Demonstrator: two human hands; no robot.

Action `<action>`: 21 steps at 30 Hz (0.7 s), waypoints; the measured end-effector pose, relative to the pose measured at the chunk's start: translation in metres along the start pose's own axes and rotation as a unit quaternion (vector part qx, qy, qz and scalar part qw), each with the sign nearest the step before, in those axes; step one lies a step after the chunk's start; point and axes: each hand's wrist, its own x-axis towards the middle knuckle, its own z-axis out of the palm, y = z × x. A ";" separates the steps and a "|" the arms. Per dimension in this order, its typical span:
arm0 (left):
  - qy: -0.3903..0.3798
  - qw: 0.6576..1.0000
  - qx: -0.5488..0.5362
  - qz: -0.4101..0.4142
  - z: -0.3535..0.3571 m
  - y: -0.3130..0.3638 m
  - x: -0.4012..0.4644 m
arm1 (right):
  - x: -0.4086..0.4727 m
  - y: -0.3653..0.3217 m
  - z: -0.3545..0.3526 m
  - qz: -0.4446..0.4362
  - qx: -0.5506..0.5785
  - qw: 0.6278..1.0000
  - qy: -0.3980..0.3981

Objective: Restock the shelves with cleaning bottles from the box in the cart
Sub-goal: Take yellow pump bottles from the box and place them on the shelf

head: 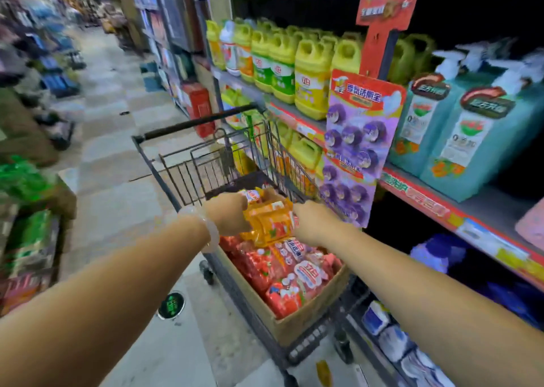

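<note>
An orange bottle pack (269, 224) is clamped between left hand (228, 214) and right hand (313, 224), one at each end, presumably for balance. It is held just above the box (309, 313) in the cart (176, 177), parked beside the shelves (412, 192) for short transfers.

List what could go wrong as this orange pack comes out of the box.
1. Both hands, left hand and right hand, pinch the orange pack only by its ends; it could sag or slip back into the cardboard box.
2. The hanging purple card juts from the shelf beside the right wrist; lifting shelfward may snag it.
</note>
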 end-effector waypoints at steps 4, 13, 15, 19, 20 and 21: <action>-0.034 0.999 0.006 0.010 0.023 -0.015 0.055 | 0.056 0.008 0.035 0.032 0.044 0.996 -0.078; -0.113 0.991 -0.018 0.066 0.060 -0.038 0.191 | 0.144 0.018 0.102 0.201 0.235 0.939 -0.151; -0.137 0.986 -0.035 0.093 0.069 -0.035 0.223 | 0.160 0.021 0.113 0.266 0.325 0.899 -0.129; -0.196 0.971 -0.078 0.115 0.087 -0.028 0.267 | 0.195 0.021 0.138 0.390 0.465 0.794 -0.040; -0.208 0.967 -0.078 0.121 0.091 -0.026 0.275 | 0.203 0.024 0.150 0.424 0.500 0.755 -0.033; -0.223 0.964 -0.073 0.127 0.095 -0.025 0.282 | 0.210 0.026 0.161 0.442 0.528 0.724 -0.032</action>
